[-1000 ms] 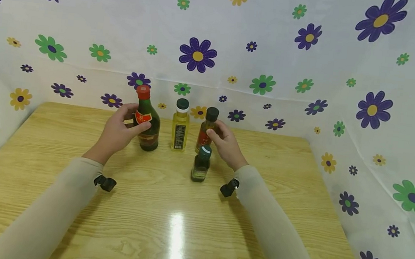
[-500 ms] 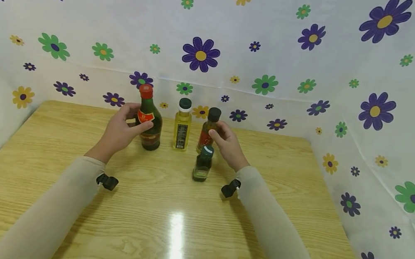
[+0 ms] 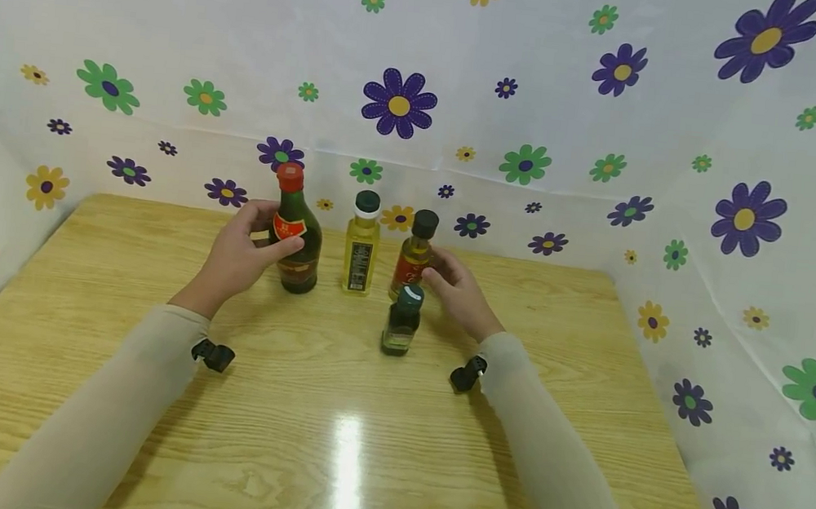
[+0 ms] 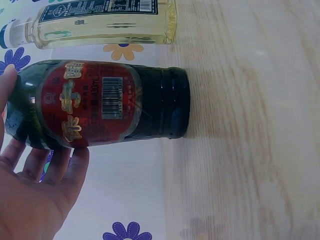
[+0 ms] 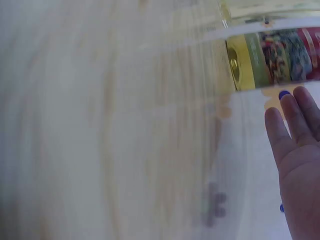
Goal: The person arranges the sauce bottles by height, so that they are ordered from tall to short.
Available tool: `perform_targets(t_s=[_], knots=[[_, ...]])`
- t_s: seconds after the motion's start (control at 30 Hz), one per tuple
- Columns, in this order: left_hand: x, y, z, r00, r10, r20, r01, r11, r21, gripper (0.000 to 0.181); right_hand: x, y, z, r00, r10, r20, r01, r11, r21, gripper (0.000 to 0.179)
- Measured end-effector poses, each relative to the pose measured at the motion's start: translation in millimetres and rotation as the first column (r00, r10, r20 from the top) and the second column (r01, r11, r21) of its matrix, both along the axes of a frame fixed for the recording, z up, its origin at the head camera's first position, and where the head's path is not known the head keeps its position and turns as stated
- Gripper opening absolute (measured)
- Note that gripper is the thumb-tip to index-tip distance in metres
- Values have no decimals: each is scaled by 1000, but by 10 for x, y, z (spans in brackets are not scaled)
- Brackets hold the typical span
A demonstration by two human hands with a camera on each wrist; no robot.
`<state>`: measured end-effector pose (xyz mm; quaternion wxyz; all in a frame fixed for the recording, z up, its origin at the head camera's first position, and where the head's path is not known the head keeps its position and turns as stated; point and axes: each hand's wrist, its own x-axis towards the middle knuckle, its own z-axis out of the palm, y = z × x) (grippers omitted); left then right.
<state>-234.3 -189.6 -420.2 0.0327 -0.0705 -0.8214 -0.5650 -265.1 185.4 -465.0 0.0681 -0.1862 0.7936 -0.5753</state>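
Note:
My left hand [image 3: 232, 264] grips a large dark green bottle [image 3: 295, 260] with a red cap, the thumb across its front and the fingers around the far side. In the left wrist view the bottle's dark red label [image 4: 92, 102] with gold characters and a barcode shows. My right hand [image 3: 464, 297] is beside a slim bottle [image 3: 409, 274] with a black cap and red label. Its fingers [image 5: 300, 117] are extended and apart from that bottle in the right wrist view. All bottles stand upright.
Between the two bottles stands a yellow oil bottle [image 3: 362, 238] with a dark green cap. In front of the slim bottle is a small dark bottle [image 3: 399, 331]. The wooden table [image 3: 250, 436] backs onto a white flowered cloth [image 3: 457, 54].
My right hand has let go of the slim bottle and drawn slightly to the right. The left hand still holds the green bottle. The head view has shifted slightly.

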Motion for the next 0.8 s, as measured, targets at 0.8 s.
perform_targets(t_s=[0.8], knots=[[-10, 24, -48, 1000, -5, -16, 6, 999, 43, 69, 564, 113, 150, 969, 248, 7, -248, 968, -33, 52]])
